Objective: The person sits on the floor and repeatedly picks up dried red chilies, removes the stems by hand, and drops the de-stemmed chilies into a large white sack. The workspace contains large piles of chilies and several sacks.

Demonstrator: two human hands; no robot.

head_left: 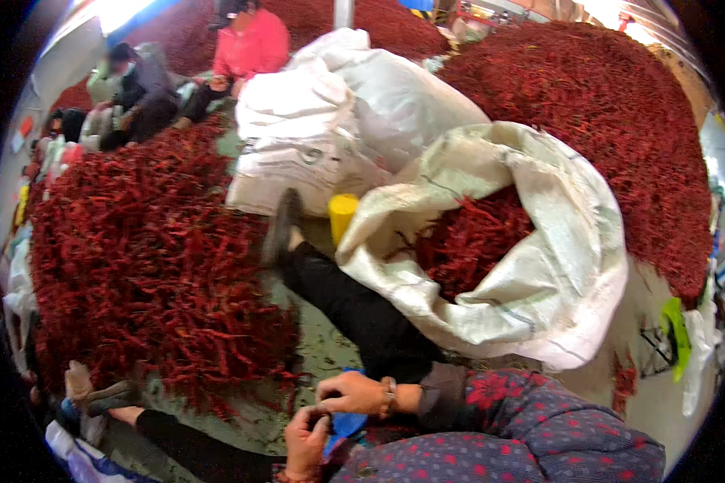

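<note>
Low in the head view, my left hand and my right hand meet in front of my body. The fingers of both are curled in, and the tips come together at a small dark spot. What they hold there, if anything, is too small to name. A bracelet circles my right wrist. Something blue lies just below the hands, over my lap. Beyond them, between my outstretched legs, spreads a large heap of dried red chilies.
To the right stands a wide-mouthed white woven sack with red chilies inside. A yellow cylinder sits by stacked white sacks. Another chili heap rises at far right. Several people sit at far left, one in a pink top.
</note>
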